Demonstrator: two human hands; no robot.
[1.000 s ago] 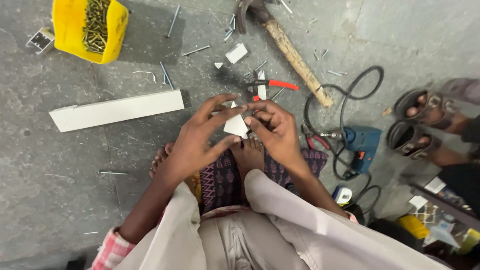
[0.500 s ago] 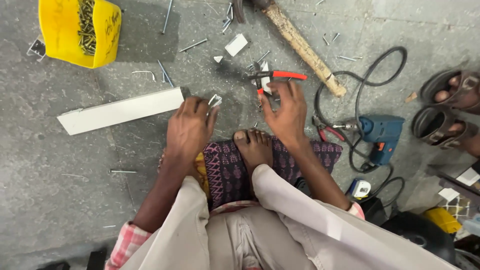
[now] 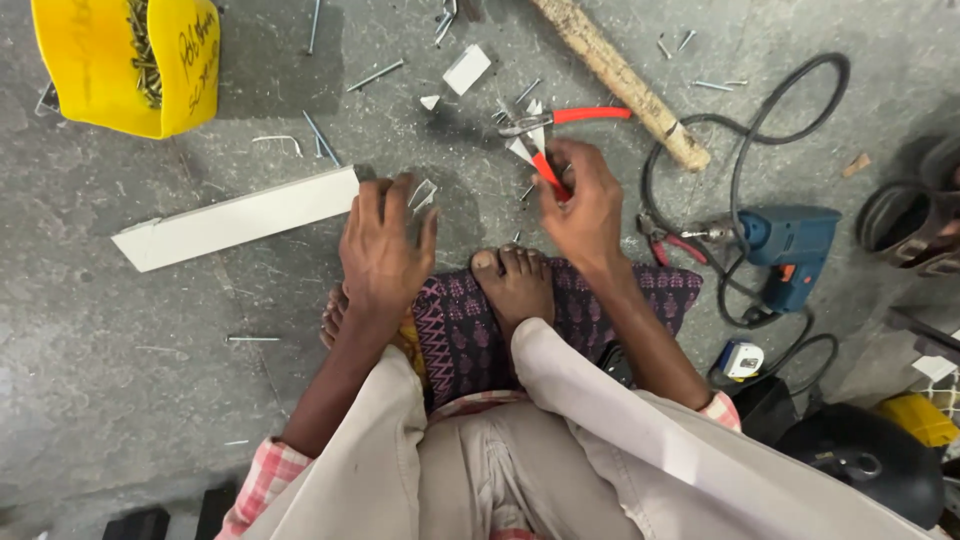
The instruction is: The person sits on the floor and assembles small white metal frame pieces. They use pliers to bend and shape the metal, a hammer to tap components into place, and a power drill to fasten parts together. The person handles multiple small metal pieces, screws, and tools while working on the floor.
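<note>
My left hand (image 3: 383,243) rests palm down on the grey floor, its fingers on the near end of a long white plastic channel strip (image 3: 235,217) and beside a small white offcut (image 3: 423,193). My right hand (image 3: 585,205) reaches forward and closes its fingers on one red handle of the red-handled cutting pliers (image 3: 556,129) lying on the floor. My bare feet (image 3: 512,281) sit on a patterned purple cushion (image 3: 560,315) just below both hands.
A yellow tub of screws (image 3: 132,60) stands far left. Loose nails (image 3: 375,75) and white offcuts (image 3: 467,69) litter the floor. A wooden hammer handle (image 3: 622,80) lies at top right. A blue drill (image 3: 790,245) with black cable, small red pliers (image 3: 668,243) and a tape measure (image 3: 742,359) are at right.
My hands have parted from the small white piece they held together. The left went down onto the strip's end; the right reached forward to the red-handled pliers.
</note>
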